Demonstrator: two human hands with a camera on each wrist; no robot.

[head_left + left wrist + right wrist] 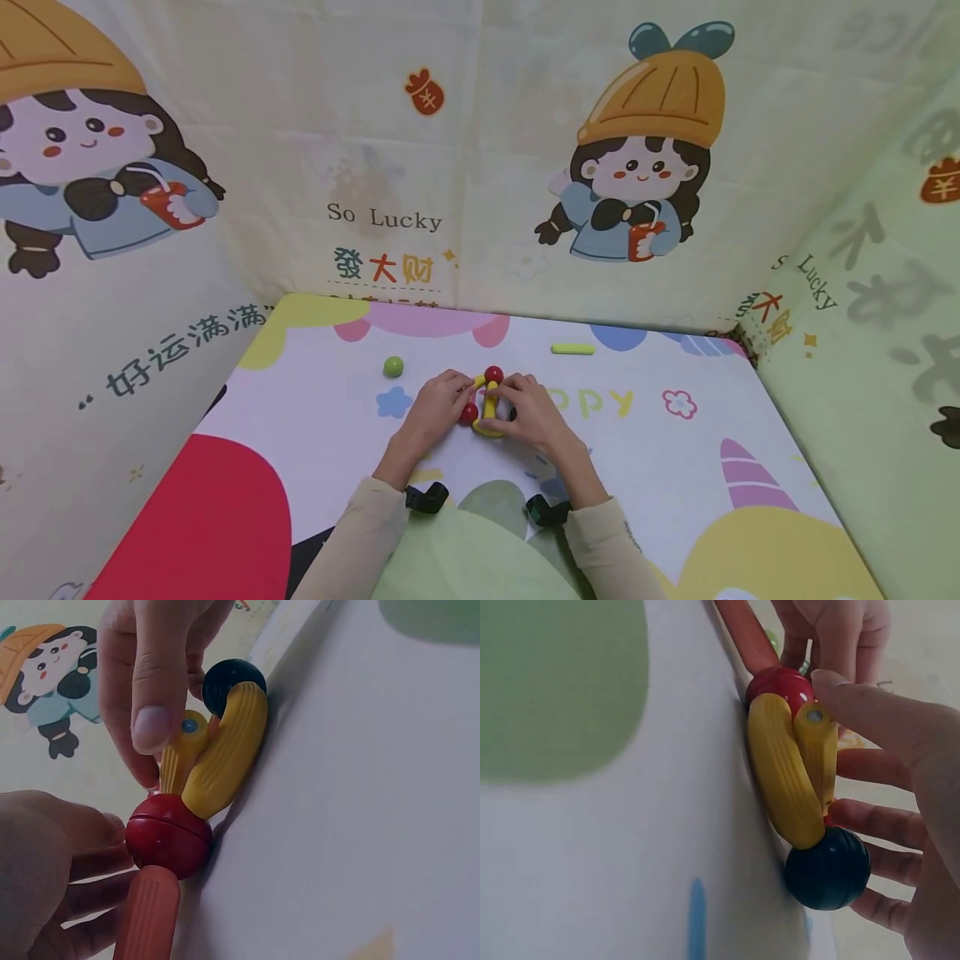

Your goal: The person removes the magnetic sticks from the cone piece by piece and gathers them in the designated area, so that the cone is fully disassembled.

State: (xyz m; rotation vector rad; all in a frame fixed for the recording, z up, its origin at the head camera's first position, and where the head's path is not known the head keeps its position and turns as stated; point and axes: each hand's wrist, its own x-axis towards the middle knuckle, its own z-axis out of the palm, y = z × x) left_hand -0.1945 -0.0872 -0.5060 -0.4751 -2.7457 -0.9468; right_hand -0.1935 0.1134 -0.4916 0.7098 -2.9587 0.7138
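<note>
A toy frame of balls and rods lies on the table between the hands. Its red ball point(171, 836) joins a red rod point(148, 915) and a curved yellow rod point(232, 754), which runs to a dark blue ball point(828, 868). Farther back is another red ball point(493, 374). The right hand point(534, 410) pinches a straight yellow rod point(819, 757) with a metal-tipped end, thumb near that end and fingers behind. The left hand point(437, 406) is at the frame's left side, fingertips right beside the nearer red ball. I cannot tell whether the left fingers grip it.
A green ball point(393, 367) rests on the table to the left of the frame. A yellow-green rod point(573, 349) lies farther back on the right. Printed cloth walls point(480, 167) stand along the back and sides of the patterned table point(337, 458).
</note>
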